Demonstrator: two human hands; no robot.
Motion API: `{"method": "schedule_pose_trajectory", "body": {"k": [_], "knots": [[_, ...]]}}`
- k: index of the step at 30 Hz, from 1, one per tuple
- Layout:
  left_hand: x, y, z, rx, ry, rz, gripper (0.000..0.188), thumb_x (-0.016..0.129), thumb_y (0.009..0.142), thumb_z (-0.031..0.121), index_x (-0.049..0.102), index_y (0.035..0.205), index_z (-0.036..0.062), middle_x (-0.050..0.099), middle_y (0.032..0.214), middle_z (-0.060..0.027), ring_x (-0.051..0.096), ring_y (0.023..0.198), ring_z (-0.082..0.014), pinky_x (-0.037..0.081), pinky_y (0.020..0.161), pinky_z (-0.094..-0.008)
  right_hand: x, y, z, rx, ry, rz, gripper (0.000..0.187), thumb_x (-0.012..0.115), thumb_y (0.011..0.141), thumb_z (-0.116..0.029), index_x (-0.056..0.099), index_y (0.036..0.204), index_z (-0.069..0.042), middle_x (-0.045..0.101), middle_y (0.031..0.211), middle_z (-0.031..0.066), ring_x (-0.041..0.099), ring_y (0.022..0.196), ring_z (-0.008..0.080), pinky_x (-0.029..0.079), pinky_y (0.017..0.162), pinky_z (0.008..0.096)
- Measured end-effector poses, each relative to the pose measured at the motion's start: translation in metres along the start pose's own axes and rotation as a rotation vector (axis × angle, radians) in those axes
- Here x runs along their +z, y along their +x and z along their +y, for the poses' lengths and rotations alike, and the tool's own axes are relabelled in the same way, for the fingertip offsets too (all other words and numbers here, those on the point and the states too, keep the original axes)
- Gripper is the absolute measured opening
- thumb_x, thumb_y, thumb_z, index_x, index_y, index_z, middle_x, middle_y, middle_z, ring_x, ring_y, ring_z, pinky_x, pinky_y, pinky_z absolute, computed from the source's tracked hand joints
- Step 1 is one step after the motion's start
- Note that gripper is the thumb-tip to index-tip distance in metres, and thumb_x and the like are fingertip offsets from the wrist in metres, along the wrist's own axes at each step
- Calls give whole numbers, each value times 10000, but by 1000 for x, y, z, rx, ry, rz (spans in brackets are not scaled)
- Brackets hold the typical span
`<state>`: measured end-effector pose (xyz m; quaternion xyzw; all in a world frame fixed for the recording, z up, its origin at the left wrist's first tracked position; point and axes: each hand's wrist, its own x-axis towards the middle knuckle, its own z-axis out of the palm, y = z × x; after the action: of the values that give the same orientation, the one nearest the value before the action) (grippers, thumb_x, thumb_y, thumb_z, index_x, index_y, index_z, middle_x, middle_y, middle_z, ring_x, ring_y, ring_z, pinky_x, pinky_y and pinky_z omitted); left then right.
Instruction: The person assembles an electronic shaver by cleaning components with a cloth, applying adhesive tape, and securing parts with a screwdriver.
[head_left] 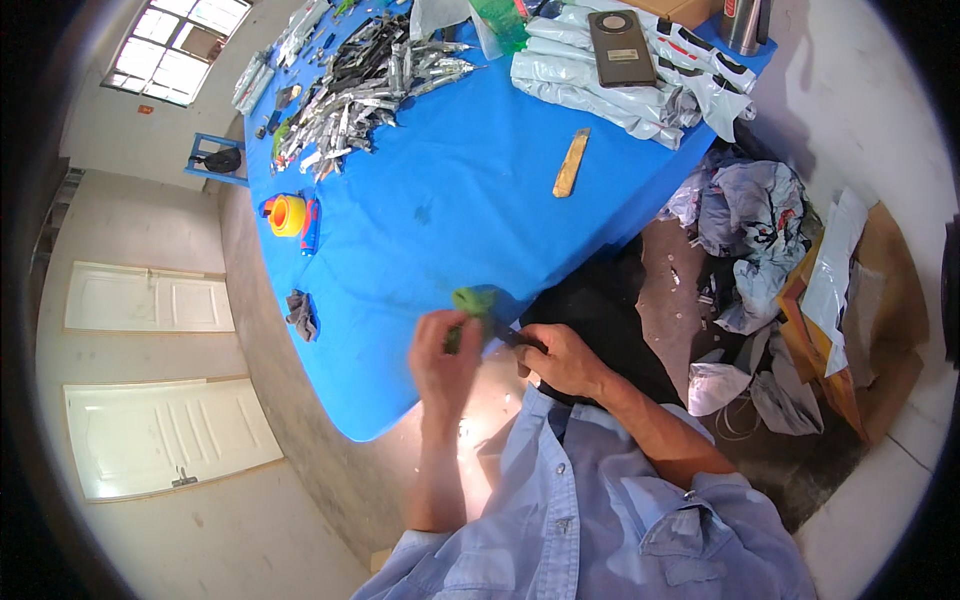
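My left hand (443, 355) is raised at the near edge of the blue-covered table, its fingers closed round a crumpled green cloth (474, 301). Motion blurs the hand and the cloth. Just to the right, my right hand (562, 360) pinches a slim dark thing (511, 337) between thumb and fingers, pointing toward the cloth. Its kind is too blurred to tell. Both hands are close together in front of my shirt. A grey crumpled cloth (301, 315) lies on the table's left edge.
Long silver and black packets (350, 115) are heaped at the far left of the table (440, 210). A yellow tape roll (287, 215), a tan flat strip (572, 162), plastic bags (570, 75), a phone-like device (622, 50) and a steel flask (743, 25) lie around. Discarded wrapping (755, 230) covers floor at right.
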<state>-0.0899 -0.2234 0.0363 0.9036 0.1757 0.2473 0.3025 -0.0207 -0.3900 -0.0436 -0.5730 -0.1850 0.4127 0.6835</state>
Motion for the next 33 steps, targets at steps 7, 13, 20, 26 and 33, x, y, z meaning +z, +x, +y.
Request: {"method": "schedule_pose_trajectory", "body": {"k": [7, 13, 20, 26, 33], "knots": [[23, -18, 22, 131, 130, -41, 159, 818, 832, 18, 726, 955, 59, 699, 1074, -125, 718, 924, -314, 590, 756, -414, 7, -5, -5, -22, -185, 80, 261, 554, 1025, -232, 654, 1012, 8, 704, 906, 230, 688, 850, 401, 518, 789, 474], [21, -8, 13, 33, 8, -5, 161, 836, 825, 22, 691, 895, 23, 707, 1008, -144, 693, 882, -310, 557, 758, -396, 10, -8, -3, -71, -257, 146, 394, 435, 1071, -354, 655, 1023, -32, 681, 961, 280, 650, 943, 493, 498, 799, 537], [26, 1, 6, -4, 39, 38, 143, 812, 851, 30, 671, 865, 3, 704, 933, -136, 681, 834, -294, 541, 746, -383, 10, -6, 0, -93, -275, 169, 376, 459, 1055, -333, 664, 983, -26, 669, 916, 291, 643, 898, 506, 493, 783, 552], [30, 10, -8, -45, 55, 75, 140, 790, 883, 72, 672, 854, 3, 682, 821, -112, 646, 739, -227, 521, 700, -350, 12, -8, -4, -144, -304, 215, 352, 498, 1041, -300, 671, 946, -9, 650, 834, 267, 640, 804, 464, 492, 725, 516], [29, 23, -27, -163, 3, 22, 191, 783, 922, 146, 689, 873, -12, 675, 733, -91, 586, 656, -139, 473, 609, -330, 14, -10, -10, -157, -286, 234, 334, 525, 1033, -282, 662, 914, -2, 641, 802, 256, 629, 755, 445, 484, 687, 495]]}}
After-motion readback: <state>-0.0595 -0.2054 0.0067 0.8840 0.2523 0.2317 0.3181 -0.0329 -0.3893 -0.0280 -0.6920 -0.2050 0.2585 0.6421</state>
